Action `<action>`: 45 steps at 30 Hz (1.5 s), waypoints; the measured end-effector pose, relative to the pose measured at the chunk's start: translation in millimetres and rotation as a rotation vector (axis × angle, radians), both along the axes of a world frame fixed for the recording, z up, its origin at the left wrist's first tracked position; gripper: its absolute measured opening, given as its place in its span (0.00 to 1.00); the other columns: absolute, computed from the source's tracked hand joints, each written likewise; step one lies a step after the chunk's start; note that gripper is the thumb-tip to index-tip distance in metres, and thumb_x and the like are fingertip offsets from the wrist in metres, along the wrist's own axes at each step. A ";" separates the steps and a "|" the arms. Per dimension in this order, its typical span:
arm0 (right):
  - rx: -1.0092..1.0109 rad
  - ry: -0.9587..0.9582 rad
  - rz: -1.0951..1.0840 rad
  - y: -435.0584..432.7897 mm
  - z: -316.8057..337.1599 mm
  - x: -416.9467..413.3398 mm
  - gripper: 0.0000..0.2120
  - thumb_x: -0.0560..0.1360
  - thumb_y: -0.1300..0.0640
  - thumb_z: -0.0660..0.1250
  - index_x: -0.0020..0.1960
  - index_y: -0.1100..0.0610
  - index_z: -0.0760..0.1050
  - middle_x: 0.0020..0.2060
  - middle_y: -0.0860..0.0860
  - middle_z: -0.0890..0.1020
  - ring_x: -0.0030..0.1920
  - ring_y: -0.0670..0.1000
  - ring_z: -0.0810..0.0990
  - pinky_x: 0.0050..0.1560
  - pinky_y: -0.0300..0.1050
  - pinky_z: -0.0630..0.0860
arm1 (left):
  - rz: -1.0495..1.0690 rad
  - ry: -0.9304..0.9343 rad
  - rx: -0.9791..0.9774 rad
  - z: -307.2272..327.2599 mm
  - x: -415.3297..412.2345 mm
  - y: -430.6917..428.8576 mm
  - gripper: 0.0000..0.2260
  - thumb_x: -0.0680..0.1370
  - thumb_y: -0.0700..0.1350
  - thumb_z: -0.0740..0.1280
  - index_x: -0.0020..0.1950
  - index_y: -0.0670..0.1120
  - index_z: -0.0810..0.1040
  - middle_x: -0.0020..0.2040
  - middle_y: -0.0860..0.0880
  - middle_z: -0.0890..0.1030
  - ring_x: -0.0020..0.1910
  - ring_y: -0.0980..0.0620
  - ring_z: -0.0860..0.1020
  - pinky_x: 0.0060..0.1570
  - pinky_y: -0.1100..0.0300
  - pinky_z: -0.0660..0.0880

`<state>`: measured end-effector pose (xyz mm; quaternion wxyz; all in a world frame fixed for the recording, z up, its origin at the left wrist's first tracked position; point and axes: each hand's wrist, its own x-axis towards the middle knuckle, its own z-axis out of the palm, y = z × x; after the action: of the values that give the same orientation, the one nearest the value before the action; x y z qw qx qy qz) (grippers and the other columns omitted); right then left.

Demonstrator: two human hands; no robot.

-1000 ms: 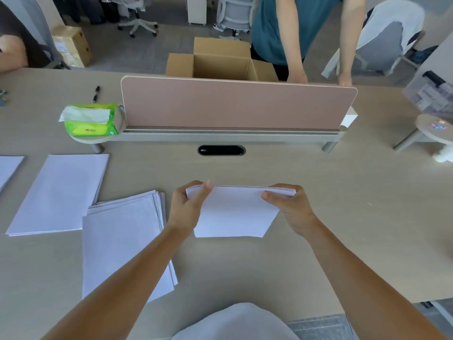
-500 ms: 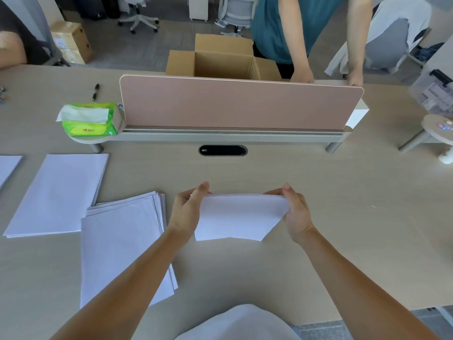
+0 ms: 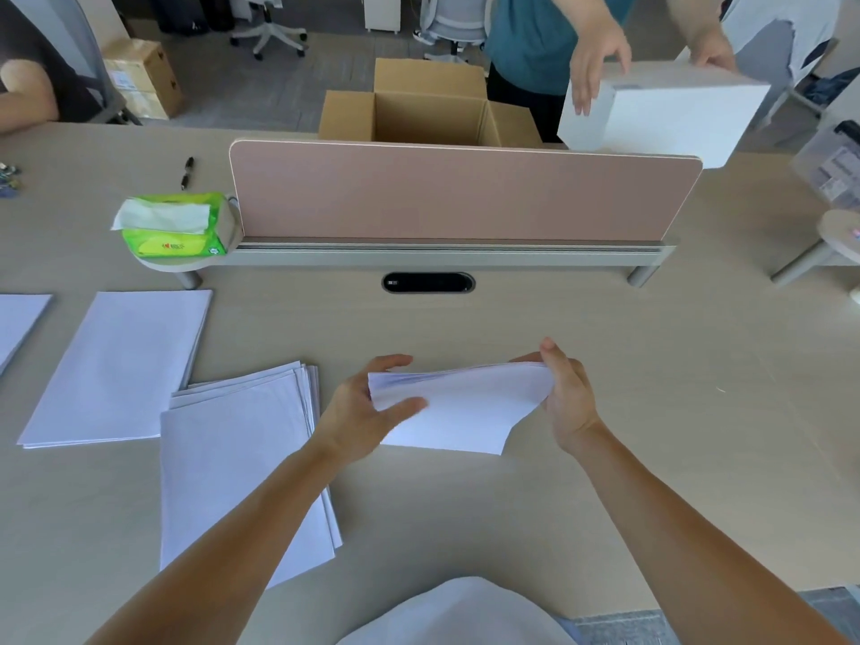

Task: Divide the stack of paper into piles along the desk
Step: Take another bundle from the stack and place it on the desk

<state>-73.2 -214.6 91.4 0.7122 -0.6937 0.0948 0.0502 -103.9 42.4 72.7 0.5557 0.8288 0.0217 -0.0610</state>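
Note:
A thin stack of white paper (image 3: 465,409) is held just above the light wooden desk (image 3: 651,412), its top edge bowed. My left hand (image 3: 365,407) pinches its left edge, thumb in front and fingers behind. My right hand (image 3: 565,395) grips its right edge with curled fingers. Three piles lie along the desk to the left: a fanned pile (image 3: 232,463) beside my left forearm, a neat pile (image 3: 121,365) further left, and a third pile (image 3: 18,323) cut off by the frame edge.
A pink divider screen (image 3: 456,193) crosses the desk behind a black cable port (image 3: 428,283). A green tissue pack (image 3: 172,225) and a pen (image 3: 187,172) lie at the back left. Beyond the divider stands an open cardboard box (image 3: 428,114); another person holds a white box (image 3: 665,118).
The held stack has dropped slightly and its top edge now bows and fans between my hands. The person behind the divider has lifted a white box into view.

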 end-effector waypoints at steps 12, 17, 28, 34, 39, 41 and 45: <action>0.047 -0.108 0.056 -19.5 -18.7 -1.9 0.32 0.63 0.29 0.73 0.50 0.56 0.84 0.49 0.56 0.84 0.51 0.58 0.81 0.56 0.56 0.76 | 0.079 -0.061 -0.042 -14.0 16.4 0.6 0.10 0.74 0.59 0.71 0.47 0.54 0.84 0.39 0.52 0.82 0.38 0.52 0.78 0.44 0.60 0.74; 0.003 -0.033 0.045 -12.6 -27.8 0.6 0.26 0.60 0.39 0.77 0.46 0.59 0.83 0.42 0.53 0.85 0.45 0.55 0.83 0.51 0.53 0.76 | 0.052 0.024 -0.159 -11.4 7.6 1.1 0.08 0.71 0.42 0.77 0.48 0.48 0.82 0.41 0.58 0.85 0.40 0.62 0.81 0.40 0.71 0.75; 0.011 -0.039 0.009 8.2 -11.8 15.0 0.18 0.64 0.43 0.76 0.47 0.55 0.85 0.46 0.53 0.87 0.46 0.53 0.85 0.49 0.55 0.81 | 0.150 -0.433 0.185 -18.8 19.9 -18.8 0.24 0.77 0.54 0.63 0.36 0.33 0.76 0.29 0.36 0.79 0.29 0.37 0.78 0.28 0.45 0.75; -0.055 -0.123 0.052 2.0 11.8 38.7 0.18 0.70 0.41 0.74 0.28 0.50 0.78 0.25 0.39 0.74 0.27 0.40 0.71 0.32 0.32 0.68 | 0.241 -0.333 0.047 24.7 43.9 -7.9 0.29 0.73 0.62 0.62 0.34 0.34 0.77 0.27 0.43 0.76 0.25 0.50 0.73 0.27 0.54 0.70; -0.193 -0.176 0.084 2.1 -0.6 47.5 0.14 0.76 0.45 0.63 0.47 0.56 0.75 0.29 0.40 0.75 0.29 0.42 0.71 0.32 0.37 0.68 | 0.352 -0.164 -0.281 41.7 72.6 0.8 0.22 0.77 0.53 0.69 0.34 0.36 0.74 0.33 0.49 0.70 0.32 0.54 0.67 0.32 0.59 0.65; -0.259 -0.174 0.090 6.7 -7.8 49.1 0.15 0.77 0.46 0.62 0.42 0.58 0.73 0.29 0.45 0.69 0.30 0.46 0.66 0.31 0.40 0.63 | 0.380 -0.064 -0.354 40.4 83.2 0.7 0.20 0.77 0.53 0.70 0.31 0.43 0.74 0.30 0.52 0.70 0.30 0.54 0.67 0.31 0.60 0.65; -0.249 -0.083 0.049 2.2 -32.4 58.6 0.26 0.78 0.45 0.64 0.40 0.69 0.67 0.33 0.53 0.64 0.35 0.49 0.63 0.35 0.43 0.60 | 0.365 0.298 -0.617 17.1 103.8 8.5 0.18 0.76 0.57 0.68 0.49 0.42 0.83 0.41 0.48 0.83 0.40 0.47 0.81 0.44 0.53 0.76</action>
<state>-14.6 -212.4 59.0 0.6223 -0.7805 0.0537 0.0264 -0.1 50.9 89.8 0.7713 0.5875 0.2299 -0.0846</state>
